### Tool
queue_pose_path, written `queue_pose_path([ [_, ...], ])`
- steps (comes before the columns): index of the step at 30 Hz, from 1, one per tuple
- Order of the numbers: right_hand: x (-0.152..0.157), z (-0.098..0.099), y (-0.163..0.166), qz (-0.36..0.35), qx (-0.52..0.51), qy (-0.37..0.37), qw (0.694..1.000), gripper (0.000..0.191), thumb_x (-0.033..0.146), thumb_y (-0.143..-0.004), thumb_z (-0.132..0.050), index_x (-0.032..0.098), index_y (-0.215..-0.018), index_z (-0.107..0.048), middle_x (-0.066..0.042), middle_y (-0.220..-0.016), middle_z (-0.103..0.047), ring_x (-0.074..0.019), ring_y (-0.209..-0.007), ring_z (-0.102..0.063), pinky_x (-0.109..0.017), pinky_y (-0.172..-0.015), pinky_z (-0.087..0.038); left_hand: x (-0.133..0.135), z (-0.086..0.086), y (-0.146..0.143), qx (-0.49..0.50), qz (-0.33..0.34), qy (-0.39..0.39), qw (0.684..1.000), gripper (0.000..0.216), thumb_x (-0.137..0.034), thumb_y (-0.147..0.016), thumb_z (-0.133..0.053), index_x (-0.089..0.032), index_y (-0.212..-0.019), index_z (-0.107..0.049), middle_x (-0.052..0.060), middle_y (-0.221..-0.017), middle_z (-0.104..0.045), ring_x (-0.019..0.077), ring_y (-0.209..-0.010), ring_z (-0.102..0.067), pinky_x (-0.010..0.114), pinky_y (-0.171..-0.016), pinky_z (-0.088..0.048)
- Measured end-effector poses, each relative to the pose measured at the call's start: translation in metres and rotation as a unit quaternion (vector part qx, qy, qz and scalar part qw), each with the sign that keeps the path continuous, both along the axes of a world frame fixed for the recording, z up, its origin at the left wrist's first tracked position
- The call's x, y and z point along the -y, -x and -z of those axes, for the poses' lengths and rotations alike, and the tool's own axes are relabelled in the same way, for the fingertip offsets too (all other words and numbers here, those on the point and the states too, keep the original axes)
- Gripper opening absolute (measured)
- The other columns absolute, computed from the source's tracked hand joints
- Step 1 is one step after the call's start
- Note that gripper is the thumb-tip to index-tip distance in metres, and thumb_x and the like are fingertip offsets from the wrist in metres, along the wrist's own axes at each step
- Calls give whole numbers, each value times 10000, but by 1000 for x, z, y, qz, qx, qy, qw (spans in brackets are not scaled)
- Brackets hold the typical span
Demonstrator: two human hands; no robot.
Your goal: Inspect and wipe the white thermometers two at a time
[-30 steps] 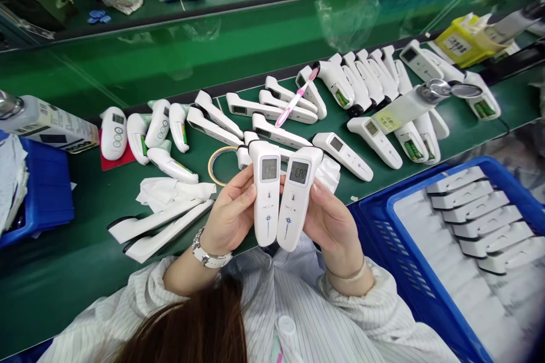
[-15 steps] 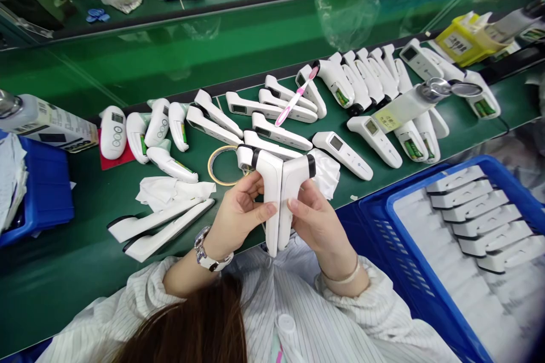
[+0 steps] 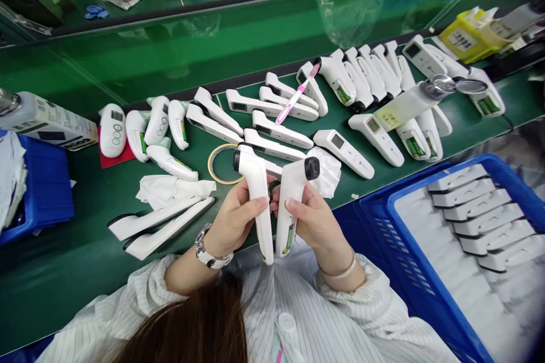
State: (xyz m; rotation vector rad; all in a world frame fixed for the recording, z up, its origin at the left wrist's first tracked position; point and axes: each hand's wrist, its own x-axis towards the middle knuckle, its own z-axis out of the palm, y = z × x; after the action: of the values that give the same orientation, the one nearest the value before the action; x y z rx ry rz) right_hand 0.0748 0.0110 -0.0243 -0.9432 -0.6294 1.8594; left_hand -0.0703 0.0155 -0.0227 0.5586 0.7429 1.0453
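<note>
My left hand (image 3: 234,221) is closed round a white infrared thermometer (image 3: 258,193), its black sensor tip turned to the left. My right hand (image 3: 313,221) grips a second white thermometer (image 3: 293,187) with its tip pointing right and green batteries showing in its open back. Both are held upright, side by side, above the near edge of the green table (image 3: 76,272). A roll of yellow tape (image 3: 215,164) lies just beyond my left hand.
Several white thermometers (image 3: 272,130) lie across the table, with a pink toothbrush (image 3: 296,96), white cloths (image 3: 170,188) and a bottle (image 3: 409,105). A blue crate (image 3: 378,221) holding packed thermometers stands right. A blue bin (image 3: 42,193) sits left. Another person's hands work at far left top.
Both thermometers have been rotated from screens facing me to their backs and sides, tips now pointing outward. My hands stayed in the same place.
</note>
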Motion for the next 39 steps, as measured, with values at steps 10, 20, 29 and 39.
queue_pose_path([
  [10, -3, -9, -16, -2, -39, 3, 999, 245, 210, -858, -540, 227, -1102, -551, -53, -1173, -625, -179, -1004, -628, -329, -868, -520, -3, -3, -2, -29, -44, 12, 999, 308, -213, -821, -599, -232, -1114, -506, 53, -1103, -637, 157, -919, -609, 261, -751, -497],
  [20, -6, -10, -27, -30, -74, -2, 997, 313, 219, -915, -403, 226, -1214, -494, -77, -1251, -575, -213, -1147, -547, -382, -933, -489, -7, -7, -4, 43, -1, 30, 999, 318, -193, -896, -404, -166, -1209, -452, 114, -1090, -619, 220, -912, -613, 392, -767, -534],
  [29, -5, -6, -28, -46, -64, -30, 996, 457, 87, -866, -446, 245, -1294, -423, -66, -1252, -577, -235, -1202, -501, -483, -1034, -386, -5, 0, -2, 36, -15, 23, 999, 366, -173, -869, -497, -212, -1232, -462, 74, -1104, -634, 194, -978, -605, 356, -844, -512],
  [39, -3, -7, -28, -52, -24, -87, 995, 448, 101, -848, -499, 269, -1262, -477, -45, -1285, -545, -245, -1223, -479, -477, -1045, -375, -4, 1, -3, 50, -18, -4, 999, 433, -127, -831, -568, -258, -1240, -509, 35, -1064, -672, 193, -967, -628, 318, -795, -530],
])
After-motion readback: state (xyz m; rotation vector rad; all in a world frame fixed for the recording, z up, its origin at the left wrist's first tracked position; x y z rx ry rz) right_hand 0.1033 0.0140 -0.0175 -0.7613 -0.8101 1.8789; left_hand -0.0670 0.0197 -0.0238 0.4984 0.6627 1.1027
